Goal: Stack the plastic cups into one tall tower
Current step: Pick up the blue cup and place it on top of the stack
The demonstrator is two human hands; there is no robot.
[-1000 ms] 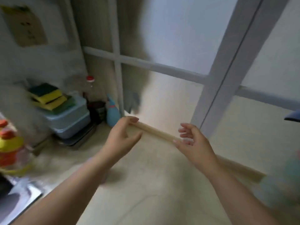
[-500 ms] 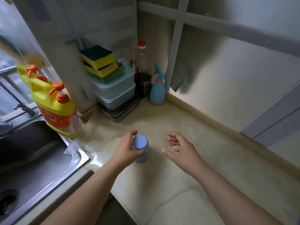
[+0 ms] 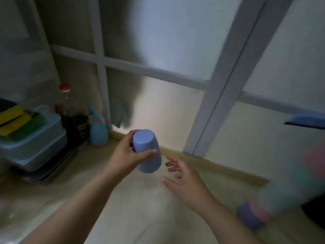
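The left hand (image 3: 126, 155) grips a blue cup (image 3: 146, 150) upside down above the bench (image 3: 144, 217), probably so it can cap a tower, while the right hand (image 3: 184, 180) hovers spread and empty beside it, near blurred cups (image 3: 249, 217) at right.

Left hand (image 3: 125, 157) gripping, right hand (image 3: 184, 180) spread.

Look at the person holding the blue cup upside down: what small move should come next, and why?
Probably carry the blue cup rightward toward the blurred cups lying at the counter's right edge. The left hand grips it base-up above the counter, so it looks ready to cap another cup, while the right hand is open and free to steady one.
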